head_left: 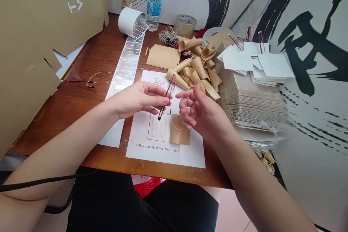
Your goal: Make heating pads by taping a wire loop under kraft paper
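Note:
My left hand (141,98) pinches a thin black and red wire lead (166,96) that slants from upper right down to a black tip above the paper. My right hand (196,110) is curled close beside it, fingertips nearly touching the left ones; a fine wire seems to run from it, but I cannot make out a grip. Below both hands lies a white printed sheet (152,148) marked DRS-206DC-E001-01. On it sit a brown paper square (179,136) and a pale square with a looped wire pattern (158,128).
Curled brown backing papers (198,70) are heaped behind the hands. A tall wrapped stack of sheets (252,105) stands at the right with white pads and wires on top. A label roll and strip (127,54), a water bottle (154,3), tape (185,25) and a cardboard wall (35,43) surround the desk.

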Available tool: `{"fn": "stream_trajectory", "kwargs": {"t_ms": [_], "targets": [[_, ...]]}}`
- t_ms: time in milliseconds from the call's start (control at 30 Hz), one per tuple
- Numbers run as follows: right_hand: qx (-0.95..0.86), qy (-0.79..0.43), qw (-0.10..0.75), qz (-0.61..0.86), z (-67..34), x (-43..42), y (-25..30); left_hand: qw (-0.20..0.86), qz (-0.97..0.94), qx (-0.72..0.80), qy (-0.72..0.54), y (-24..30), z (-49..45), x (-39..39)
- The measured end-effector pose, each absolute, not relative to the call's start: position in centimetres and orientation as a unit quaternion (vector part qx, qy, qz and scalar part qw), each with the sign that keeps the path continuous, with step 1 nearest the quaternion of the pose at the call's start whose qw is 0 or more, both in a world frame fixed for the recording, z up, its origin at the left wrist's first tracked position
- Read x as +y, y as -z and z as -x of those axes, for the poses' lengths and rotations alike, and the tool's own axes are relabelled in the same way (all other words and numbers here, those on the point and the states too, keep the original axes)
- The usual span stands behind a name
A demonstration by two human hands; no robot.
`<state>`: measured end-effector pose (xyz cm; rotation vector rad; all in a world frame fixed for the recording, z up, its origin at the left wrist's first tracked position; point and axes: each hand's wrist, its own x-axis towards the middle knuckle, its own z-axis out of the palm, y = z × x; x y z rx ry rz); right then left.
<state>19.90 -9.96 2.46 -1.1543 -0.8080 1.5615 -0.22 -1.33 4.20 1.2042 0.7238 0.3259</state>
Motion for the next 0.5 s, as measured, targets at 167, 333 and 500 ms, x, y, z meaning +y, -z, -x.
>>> {"fn": "stream_trajectory", "kwargs": {"t_ms": [167,333,500], "targets": [[-0.399,-0.638,0.429,0.500,-19.43,-10.37,-2.11,0.772,-0.525,0.312,-0.173,-3.65,-0.12,-1.54],[-0.430,-0.621,0.393,0.525,-19.40,-10.75,-2.16,0.766,-0.518,0.333,-0.184,-3.74,-0.42,-1.76],[-0.413,-0.590,0.459,0.521,-19.83,-10.66,-2.46,0.739,-0.545,0.347,-0.191,-4.01,-0.13,-1.48]]}}
